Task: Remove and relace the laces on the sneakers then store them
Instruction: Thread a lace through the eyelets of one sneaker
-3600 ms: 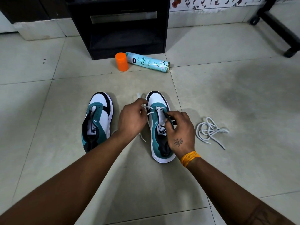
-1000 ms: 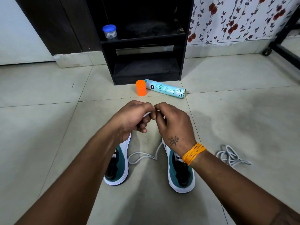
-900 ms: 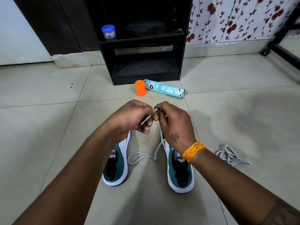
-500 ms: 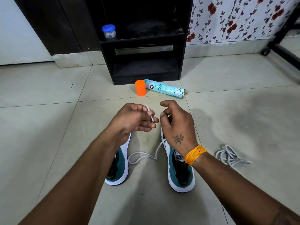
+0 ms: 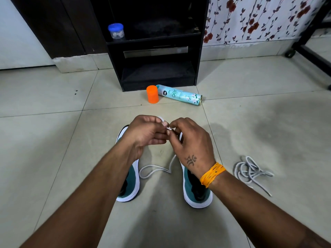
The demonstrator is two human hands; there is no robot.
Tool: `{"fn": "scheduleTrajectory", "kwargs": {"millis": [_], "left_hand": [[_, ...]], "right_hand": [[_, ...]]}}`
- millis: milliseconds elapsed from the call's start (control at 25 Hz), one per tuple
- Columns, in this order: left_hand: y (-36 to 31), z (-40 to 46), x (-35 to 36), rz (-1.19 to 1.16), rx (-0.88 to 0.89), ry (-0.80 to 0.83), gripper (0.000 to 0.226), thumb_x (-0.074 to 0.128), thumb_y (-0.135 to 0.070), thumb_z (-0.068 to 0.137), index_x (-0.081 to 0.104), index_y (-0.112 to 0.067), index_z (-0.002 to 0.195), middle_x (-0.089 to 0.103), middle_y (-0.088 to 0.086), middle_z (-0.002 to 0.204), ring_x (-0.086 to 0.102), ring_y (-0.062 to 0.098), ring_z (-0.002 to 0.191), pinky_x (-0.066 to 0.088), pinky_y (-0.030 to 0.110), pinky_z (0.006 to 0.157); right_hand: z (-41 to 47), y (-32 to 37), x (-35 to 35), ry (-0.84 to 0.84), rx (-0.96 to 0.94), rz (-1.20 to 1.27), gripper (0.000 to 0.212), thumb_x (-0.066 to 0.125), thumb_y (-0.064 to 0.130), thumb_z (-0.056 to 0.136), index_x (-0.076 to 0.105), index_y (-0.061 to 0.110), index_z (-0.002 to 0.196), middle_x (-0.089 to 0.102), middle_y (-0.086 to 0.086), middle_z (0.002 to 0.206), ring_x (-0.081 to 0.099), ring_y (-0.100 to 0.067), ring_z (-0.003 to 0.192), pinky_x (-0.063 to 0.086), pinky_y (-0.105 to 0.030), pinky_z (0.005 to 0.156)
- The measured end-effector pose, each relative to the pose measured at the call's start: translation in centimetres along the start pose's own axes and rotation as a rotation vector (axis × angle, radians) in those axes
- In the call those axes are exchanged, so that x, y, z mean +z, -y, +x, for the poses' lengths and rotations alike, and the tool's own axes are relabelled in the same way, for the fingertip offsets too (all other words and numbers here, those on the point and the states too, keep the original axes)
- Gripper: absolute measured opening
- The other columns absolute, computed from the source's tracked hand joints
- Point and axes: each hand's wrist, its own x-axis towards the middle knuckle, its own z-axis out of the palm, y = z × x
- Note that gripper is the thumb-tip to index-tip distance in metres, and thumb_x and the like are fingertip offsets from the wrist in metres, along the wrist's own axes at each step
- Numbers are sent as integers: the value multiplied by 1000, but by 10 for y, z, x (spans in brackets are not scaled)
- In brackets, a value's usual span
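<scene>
left hand [image 5: 145, 135]: your grip is curled, thumb and fingers pinching one end of the white lace [image 5: 168, 128] above the sneakers.
right hand [image 5: 189, 140]: your grip pinches the same lace end from the other side, fingertips touching those of your left hand; an orange thread band [image 5: 212, 174] sits on the wrist.
lace: from your fingers it drops between the two shoes and lies in a loop on the floor [image 5: 53, 140]; where it joins a shoe is hidden behind your right hand.
left sneaker [image 5: 130, 185]: teal, white and black, flat on the floor, toe pointing away from you, mostly covered by your left forearm.
right sneaker [image 5: 197, 192]: same colours, just beside the first with a gap between them; your right hand and wrist cover its front half, so you cannot tell how far it is laced.
loose lace [image 5: 250, 170]: a second, greyish-white lace lies in a tangled heap on the tiles to the right of the right sneaker, apart from it.
ahead of you: an orange cap [image 5: 152, 94] stands upright, touching or just beside a pale blue spray can [image 5: 180, 94] lying on its side, both in front of a black cabinet [image 5: 155, 51].
on the cabinet shelf: a small jar with a blue lid [image 5: 116, 31].
far right: a black frame on a castor [image 5: 304, 49] near the flowered wall [image 5: 259, 18].
</scene>
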Motion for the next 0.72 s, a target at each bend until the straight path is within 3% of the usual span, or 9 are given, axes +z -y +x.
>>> {"fn": "scheduleTrajectory", "kwargs": {"millis": [120, 240, 280, 360, 440, 560, 720], "left_hand": [[4, 1, 1, 105, 6, -52, 13, 70, -14, 97, 71, -1, 97, 79, 13, 84, 76, 24, 74, 62, 46, 85], [12, 7, 1, 534, 347, -335, 10, 67, -12, 93, 74, -17, 97, 77, -1, 83, 73, 18, 67, 62, 42, 77], [13, 7, 4, 612, 449, -329, 18, 65, -9, 93, 74, -20, 103, 76, -6, 92, 73, 16, 66, 61, 36, 75], [18, 5, 15, 649, 519, -170, 24, 64, -6, 96, 74, -21, 112, 74, -7, 103, 72, 11, 60, 57, 27, 69], [22, 7, 28, 667, 532, -105, 19, 66, -7, 95, 75, -21, 104, 74, -8, 88, 71, 7, 57, 53, 25, 63], [30, 15, 35, 682, 558, -131, 11, 71, -9, 91, 76, -19, 91, 73, -7, 74, 71, 10, 65, 56, 30, 69], [47, 23, 40, 782, 588, -117, 12, 73, -8, 87, 79, -16, 93, 77, -2, 84, 71, 17, 78, 57, 37, 77]], "right_hand": [[0, -8, 2, -11, 49, 10, 5, 63, 21, 95, 63, 20, 90, 60, 6, 84, 53, -14, 66, 47, -38, 58], [1, -21, -1, -13, 133, 36, 8, 63, 22, 94, 63, 22, 86, 61, 8, 83, 54, -12, 69, 49, -40, 63], [2, -24, -3, -5, 144, 52, 8, 63, 22, 94, 63, 23, 86, 61, 9, 83, 56, -13, 71, 49, -41, 65], [1, -29, -6, 9, 161, 67, 8, 62, 24, 94, 64, 23, 87, 63, 9, 84, 58, -14, 75, 50, -42, 68], [-1, -31, -8, 6, 182, 66, 7, 62, 23, 95, 65, 22, 88, 64, 8, 84, 59, -13, 76, 50, -41, 69], [-6, -35, -15, -7, 219, 109, 6, 65, 20, 94, 69, 22, 89, 68, 9, 85, 63, -11, 78, 52, -38, 73], [-26, -45, -28, -47, 430, 162, 11, 65, 18, 91, 72, 25, 95, 73, 12, 89, 66, -6, 82, 55, -35, 78]]}}
